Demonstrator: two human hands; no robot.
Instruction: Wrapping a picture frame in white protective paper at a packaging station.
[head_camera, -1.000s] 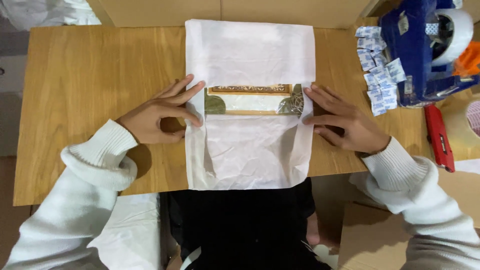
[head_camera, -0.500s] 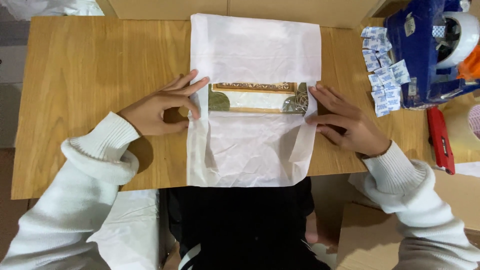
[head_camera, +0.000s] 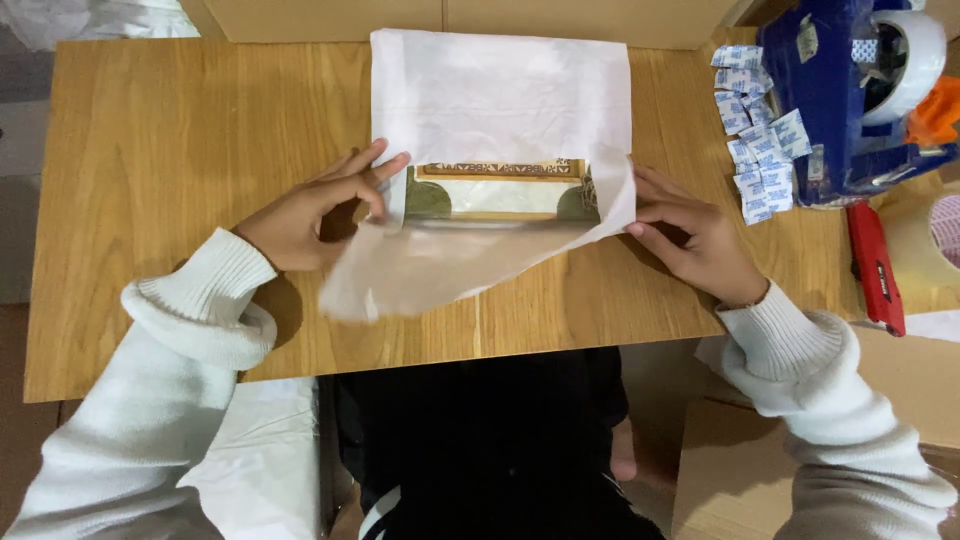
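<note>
A cluster of small white labels with blue print (head_camera: 757, 150) lies on the wooden table's right part, just left of a blue tape dispenser. Brown cardboard boxes (head_camera: 440, 18) stand along the table's far edge.

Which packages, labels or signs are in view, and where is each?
Small sachets: a scattered cluster on the table's far right; white squares with blue print.
Tape dispenser: far right corner; blue body with small white stickers and a clear tape roll.
Utility knife: right edge, below the dispenser; red, with a small dark label.
Cardboard boxes: lower right, off the table; plain brown.
</note>
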